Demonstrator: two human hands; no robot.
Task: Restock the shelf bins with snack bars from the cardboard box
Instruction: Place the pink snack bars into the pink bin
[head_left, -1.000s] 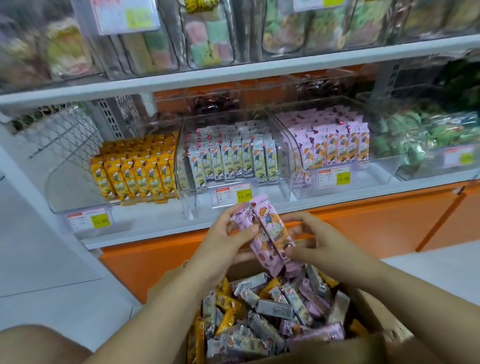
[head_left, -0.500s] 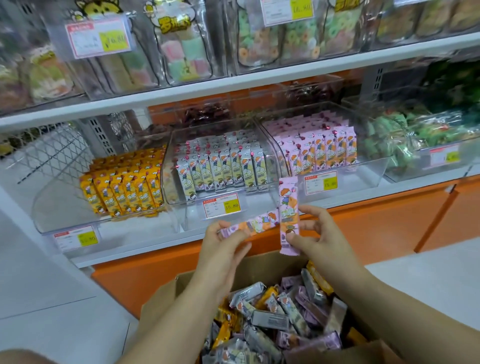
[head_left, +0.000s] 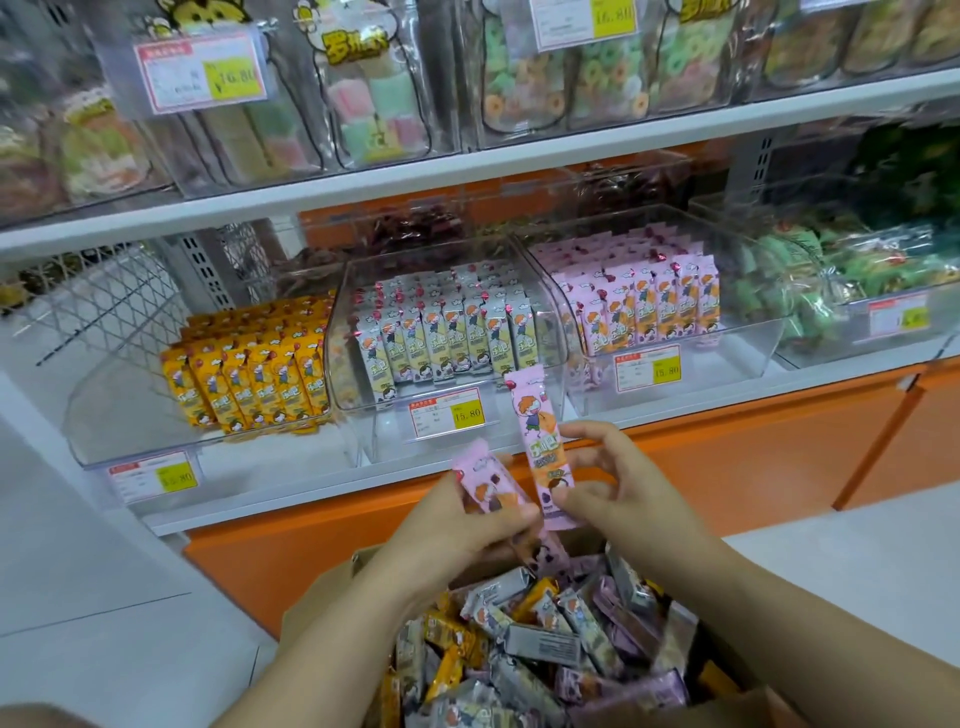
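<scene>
Upright pink snack bar (head_left: 540, 441), above the far edge of the cardboard box (head_left: 317, 597), pinched low between thumb and fingertips of the right hand (head_left: 613, 488), as before. Second pink bar (head_left: 480, 480), above the same edge, pinched in the curled fingers of the left hand (head_left: 457, 525), now tilted, no longer level. Beyond the box, clear bin (head_left: 748, 353) of pink bars.

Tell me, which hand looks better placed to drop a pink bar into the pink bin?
Right, probably. The right hand pinches a pink bar upright and is nearer the pink bin; the left hand grips another bar tilted.
</scene>
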